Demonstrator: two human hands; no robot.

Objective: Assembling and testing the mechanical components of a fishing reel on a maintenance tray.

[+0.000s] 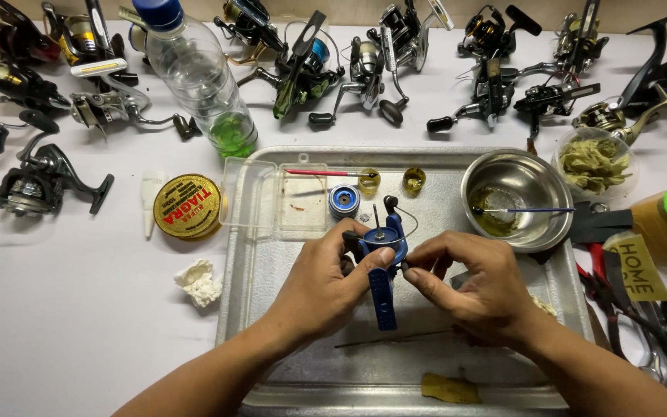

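At centre frame I see my left hand (326, 286) wrapped in a firm grip around the blue reel body (384, 266), held over the metal tray (272, 309), while my right hand (476, 289) pinches narrowly at its side, on a small part I can't quite make out. The reel looks partly stripped: one blue spool (343, 201) and two yellowish rings (414, 181) lie apart at the tray's upper edge, so reassembly seems left. Across the top of the counter (79, 324) I count roughly ten other spinning reels (40, 181), plus one steel bowl (538, 181) and one plastic bottle (194, 77).
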